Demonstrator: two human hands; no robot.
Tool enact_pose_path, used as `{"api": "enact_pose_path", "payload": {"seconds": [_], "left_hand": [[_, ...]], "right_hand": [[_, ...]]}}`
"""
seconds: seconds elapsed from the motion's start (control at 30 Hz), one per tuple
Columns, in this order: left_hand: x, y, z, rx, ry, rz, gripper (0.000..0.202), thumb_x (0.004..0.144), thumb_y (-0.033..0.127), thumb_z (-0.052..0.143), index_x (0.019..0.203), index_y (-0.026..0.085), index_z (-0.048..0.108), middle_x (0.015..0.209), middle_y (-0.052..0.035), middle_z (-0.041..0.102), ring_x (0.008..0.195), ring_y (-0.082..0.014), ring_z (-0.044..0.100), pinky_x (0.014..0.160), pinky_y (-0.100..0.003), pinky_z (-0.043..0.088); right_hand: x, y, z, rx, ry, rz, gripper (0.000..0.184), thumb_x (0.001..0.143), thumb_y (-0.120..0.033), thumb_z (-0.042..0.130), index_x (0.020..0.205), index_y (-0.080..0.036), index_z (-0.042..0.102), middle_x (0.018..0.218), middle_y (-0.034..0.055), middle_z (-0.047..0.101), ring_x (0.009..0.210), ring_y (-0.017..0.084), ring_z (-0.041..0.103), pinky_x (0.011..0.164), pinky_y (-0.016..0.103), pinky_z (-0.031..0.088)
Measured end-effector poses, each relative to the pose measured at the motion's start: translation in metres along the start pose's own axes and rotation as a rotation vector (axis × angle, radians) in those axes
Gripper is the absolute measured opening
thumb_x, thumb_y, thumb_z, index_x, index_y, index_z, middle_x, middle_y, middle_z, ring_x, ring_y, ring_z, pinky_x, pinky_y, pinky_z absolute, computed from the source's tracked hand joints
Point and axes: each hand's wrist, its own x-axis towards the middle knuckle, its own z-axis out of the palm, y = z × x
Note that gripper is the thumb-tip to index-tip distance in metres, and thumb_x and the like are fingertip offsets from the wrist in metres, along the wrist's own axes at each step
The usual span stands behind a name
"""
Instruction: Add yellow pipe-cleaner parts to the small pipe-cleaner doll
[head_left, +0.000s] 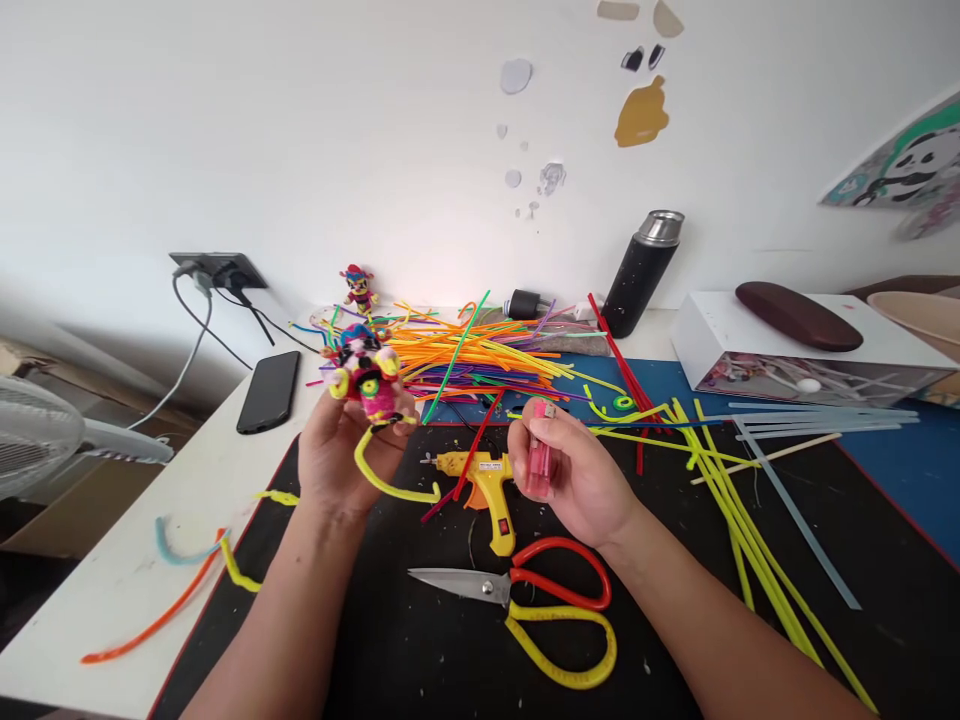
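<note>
My left hand (341, 455) is closed around a small pipe-cleaner figure (365, 375) in pink, yellow, blue and black, held upright above the black mat; a yellow pipe cleaner (390, 485) curls down from it. My right hand (577, 475) grips a pink lighter (540, 450) upright, thumb near its top, a little to the right of the figure. Between and below the hands lies a yellow glue gun (489, 485). Scissors (525, 600) with red and yellow handles lie just in front of me.
A heap of coloured pipe cleaners (472, 355) fills the table's middle, with a second small figure (358, 288) behind it. A black phone (268, 390) lies left, a black flask (641, 270) and a white box (787, 345) stand at the back right. Yellow stems (742, 510) and clear glue sticks (817, 420) lie right.
</note>
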Motion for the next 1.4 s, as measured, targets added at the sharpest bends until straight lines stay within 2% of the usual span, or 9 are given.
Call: {"api": "enact_pose_path", "payload": {"seconds": [0.1, 0.2, 0.47, 0.67, 0.77, 0.87, 1.03, 1.23, 1.4], "left_hand": [[0.000, -0.008, 0.001, 0.073, 0.048, -0.003, 0.026, 0.078, 0.035, 0.085, 0.094, 0.018, 0.077, 0.079, -0.0029, 0.075, 0.060, -0.0145, 0.066, 0.052, -0.022, 0.055], [-0.001, -0.016, 0.003, 0.117, 0.081, -0.007, 0.028, 0.073, 0.034, 0.089, 0.092, 0.016, 0.079, 0.079, -0.0038, 0.079, 0.060, -0.0155, 0.069, 0.055, -0.023, 0.058], [-0.003, -0.023, 0.003, 0.177, 0.083, 0.032, 0.023, 0.076, 0.034, 0.089, 0.086, 0.017, 0.077, 0.081, -0.0029, 0.077, 0.063, -0.0155, 0.068, 0.059, -0.025, 0.057], [-0.004, -0.026, -0.004, 0.314, 0.047, 0.137, 0.028, 0.078, 0.041, 0.091, 0.090, 0.020, 0.077, 0.079, -0.0014, 0.071, 0.067, -0.0152, 0.063, 0.063, -0.025, 0.053], [-0.005, -0.028, -0.007, 0.371, 0.028, 0.179, 0.026, 0.082, 0.041, 0.089, 0.092, 0.020, 0.076, 0.082, -0.0012, 0.070, 0.072, -0.0148, 0.062, 0.067, -0.025, 0.052], [-0.004, -0.027, -0.007, 0.414, 0.023, 0.223, 0.027, 0.083, 0.042, 0.088, 0.091, 0.021, 0.075, 0.083, -0.0009, 0.069, 0.073, -0.0149, 0.061, 0.068, -0.025, 0.050], [-0.004, -0.027, -0.009, 0.496, 0.003, 0.248, 0.027, 0.085, 0.045, 0.085, 0.085, 0.021, 0.073, 0.081, -0.0007, 0.069, 0.070, -0.0162, 0.060, 0.068, -0.027, 0.050], [-0.007, -0.027, -0.011, 0.549, -0.047, 0.273, 0.025, 0.088, 0.044, 0.083, 0.084, 0.022, 0.072, 0.076, -0.0004, 0.067, 0.069, -0.0161, 0.060, 0.069, -0.027, 0.050], [-0.008, -0.027, -0.010, 0.559, -0.057, 0.263, 0.026, 0.088, 0.045, 0.084, 0.092, 0.021, 0.074, 0.081, -0.0021, 0.068, 0.071, -0.0174, 0.060, 0.068, -0.028, 0.051]], "right_hand": [[-0.001, 0.000, 0.002, 0.008, -0.016, 0.012, 0.029, 0.091, -0.037, 0.075, 0.078, -0.020, 0.056, 0.060, -0.0042, 0.059, 0.044, 0.007, 0.039, 0.042, 0.019, 0.028], [-0.003, 0.003, 0.000, 0.026, -0.040, 0.042, 0.021, 0.092, -0.036, 0.074, 0.090, -0.019, 0.062, 0.058, -0.0067, 0.056, 0.041, 0.006, 0.036, 0.041, 0.018, 0.027], [-0.007, 0.012, 0.003, -0.036, -0.135, 0.148, 0.025, 0.094, -0.038, 0.074, 0.090, -0.021, 0.057, 0.063, -0.0038, 0.066, 0.036, 0.009, 0.052, 0.035, 0.018, 0.032], [-0.007, 0.011, 0.005, -0.052, -0.101, 0.156, 0.020, 0.094, -0.035, 0.075, 0.095, -0.017, 0.067, 0.063, -0.0033, 0.061, 0.044, 0.004, 0.031, 0.041, 0.018, 0.017], [-0.007, 0.008, 0.006, -0.051, -0.110, 0.130, 0.030, 0.095, -0.044, 0.072, 0.098, -0.013, 0.075, 0.062, -0.0027, 0.056, 0.047, 0.006, 0.028, 0.045, 0.022, 0.015], [-0.007, 0.006, 0.008, -0.046, -0.142, 0.121, 0.046, 0.096, -0.056, 0.067, 0.092, -0.011, 0.078, 0.060, -0.0027, 0.050, 0.049, 0.007, 0.027, 0.048, 0.025, 0.016], [-0.007, 0.005, 0.006, -0.079, -0.142, 0.131, 0.053, 0.093, -0.066, 0.072, 0.084, -0.013, 0.074, 0.059, -0.0050, 0.043, 0.050, 0.007, 0.026, 0.050, 0.026, 0.015], [-0.008, 0.008, 0.002, -0.131, -0.171, 0.146, 0.042, 0.090, -0.054, 0.084, 0.086, -0.019, 0.060, 0.065, -0.0071, 0.047, 0.046, 0.004, 0.027, 0.044, 0.021, 0.016], [-0.006, 0.010, 0.004, -0.256, -0.192, 0.135, 0.045, 0.086, -0.056, 0.086, 0.089, -0.022, 0.058, 0.059, -0.0088, 0.047, 0.046, 0.005, 0.024, 0.041, 0.018, 0.016]]}}
